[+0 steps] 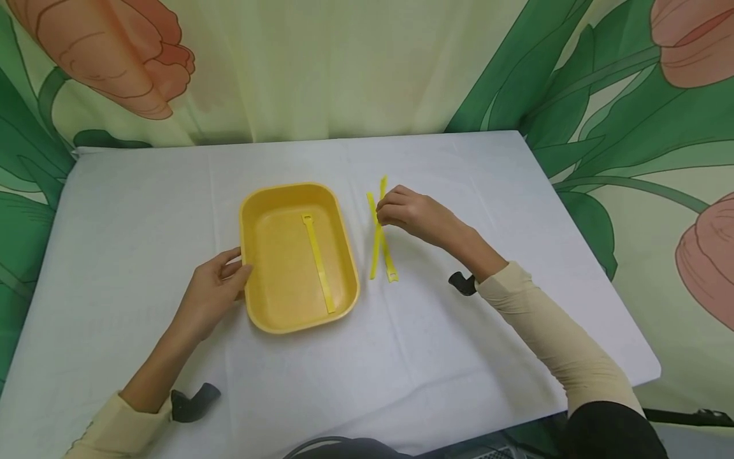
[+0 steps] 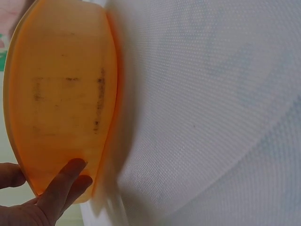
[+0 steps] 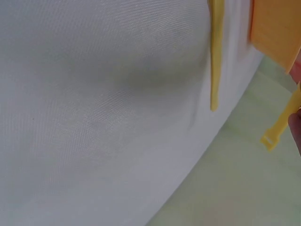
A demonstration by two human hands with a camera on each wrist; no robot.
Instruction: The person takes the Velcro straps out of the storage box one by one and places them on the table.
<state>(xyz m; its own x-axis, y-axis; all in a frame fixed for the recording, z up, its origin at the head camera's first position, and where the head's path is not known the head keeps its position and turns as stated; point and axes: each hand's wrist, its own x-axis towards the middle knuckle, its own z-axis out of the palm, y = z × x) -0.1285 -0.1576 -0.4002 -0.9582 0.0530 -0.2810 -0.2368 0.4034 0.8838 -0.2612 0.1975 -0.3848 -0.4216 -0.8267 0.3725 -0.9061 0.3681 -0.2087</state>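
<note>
My left hand (image 1: 215, 287) rests straight-fingered on the near-left rim of the yellow tray (image 1: 253, 210), where one strap (image 1: 318, 262) lies. Right of it on the counter (image 1: 137, 210), my right hand (image 1: 408, 213) pinches two crossed straps (image 1: 376, 252); light, floppy, they run near-to-far, best held mid-length.

A tray (image 1: 252, 210) sits mid-table (image 1: 459, 357), one strap (image 1: 318, 262) lying lengthwise inside it. Just right of the tray, two more straps (image 1: 380, 245) lie crossed on the table. The left hand (image 1: 215, 290) touches the tray's left rim; the right hand (image 1: 410, 213) rests on the crossed straps.
</note>
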